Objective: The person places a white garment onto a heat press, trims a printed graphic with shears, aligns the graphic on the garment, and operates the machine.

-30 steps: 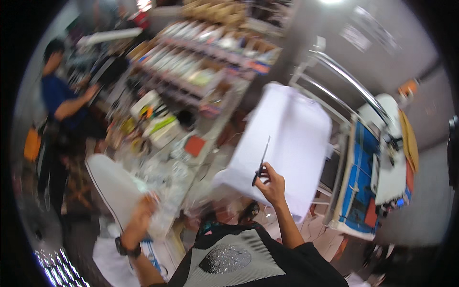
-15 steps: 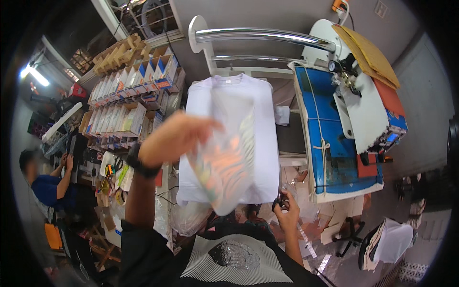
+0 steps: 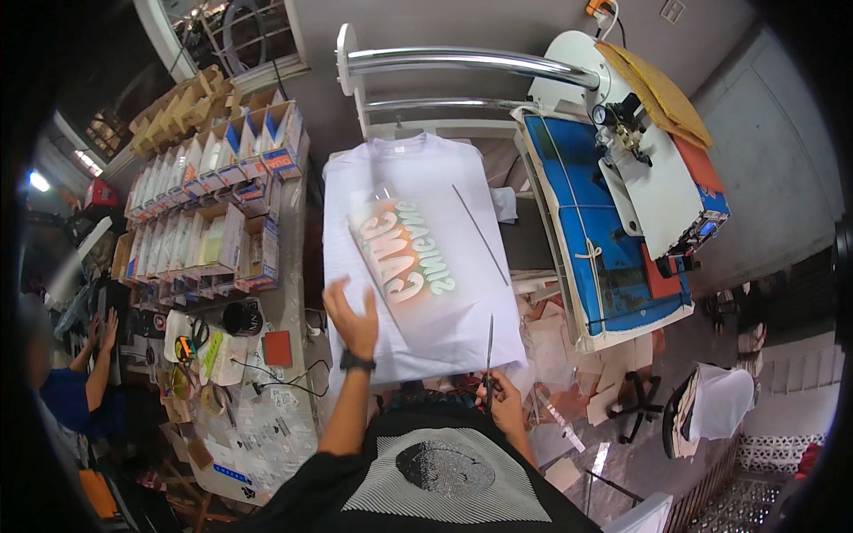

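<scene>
**Hands working over a white T-shirt on the press platen**

At the far left, another person (image 3: 67, 391) in a blue top is sitting at a cluttered bench (image 3: 267, 426), both hands raised. Beside that, rows of cardboard bins (image 3: 213, 222) are standing in tiers along the bench, holding packets in mixed colours, with a roll of black tape (image 3: 238, 317) and a small red pad (image 3: 277, 348) lying just below them.

The left hand (image 3: 354, 317), wearing a dark wristwatch, is hovering over the lower left part of the white T-shirt (image 3: 418, 266), its grip apart, fingers spread and holding nothing. The T-shirt is lying flat and spread out in the middle of the view, collar pointing away from the person. A clear transfer sheet (image 3: 404, 253) with an orange and green lettered design is resting tilted on the shirt's chest, just beyond the left fingertips.

The right hand (image 3: 503, 401) is sitting at the shirt's lower hem, its grip clamped on a pair of scissors (image 3: 489, 355), the blades pointing up across the fabric.

Further right, a heat press (image 3: 613, 222) with a blue bed is standing open.
</scene>
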`<state>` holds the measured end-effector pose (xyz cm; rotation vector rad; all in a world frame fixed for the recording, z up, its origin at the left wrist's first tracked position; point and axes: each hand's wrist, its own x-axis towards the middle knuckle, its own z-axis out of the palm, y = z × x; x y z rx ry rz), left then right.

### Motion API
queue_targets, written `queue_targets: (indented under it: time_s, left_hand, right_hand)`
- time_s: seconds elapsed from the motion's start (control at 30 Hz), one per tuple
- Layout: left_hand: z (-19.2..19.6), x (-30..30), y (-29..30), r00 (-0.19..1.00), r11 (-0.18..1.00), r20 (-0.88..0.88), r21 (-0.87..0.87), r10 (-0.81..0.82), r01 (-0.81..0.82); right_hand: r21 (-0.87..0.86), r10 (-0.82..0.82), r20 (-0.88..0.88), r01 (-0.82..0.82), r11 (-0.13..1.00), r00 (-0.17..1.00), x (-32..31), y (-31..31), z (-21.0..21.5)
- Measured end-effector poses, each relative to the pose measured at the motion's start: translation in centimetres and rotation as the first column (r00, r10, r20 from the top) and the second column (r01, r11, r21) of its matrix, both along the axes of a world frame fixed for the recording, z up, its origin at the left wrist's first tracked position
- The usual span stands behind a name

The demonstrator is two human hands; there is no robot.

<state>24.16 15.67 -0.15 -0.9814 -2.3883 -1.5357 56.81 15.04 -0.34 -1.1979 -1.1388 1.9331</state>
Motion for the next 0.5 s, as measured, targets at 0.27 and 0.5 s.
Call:
queue_targets:
  time_s: [0.27, 0.5]
  left_hand:
    - [-0.5, 3.2, 1.2, 0.835, 0.818, -0.322, -0.525, -0.447, 0.235]
    - [2.8, -10.1, -9.0, 0.673, 0.623, 0.736, 0.495, 0.07, -0.606]
  right_hand:
    - [-0.075, 0.112, 0.041, -0.109, 0.991, 0.993, 0.1, 1.9, 0.8]
    - [-0.003, 0.126, 0.09, -0.127, 0.992, 0.988, -0.6, 4.3, 1.2]
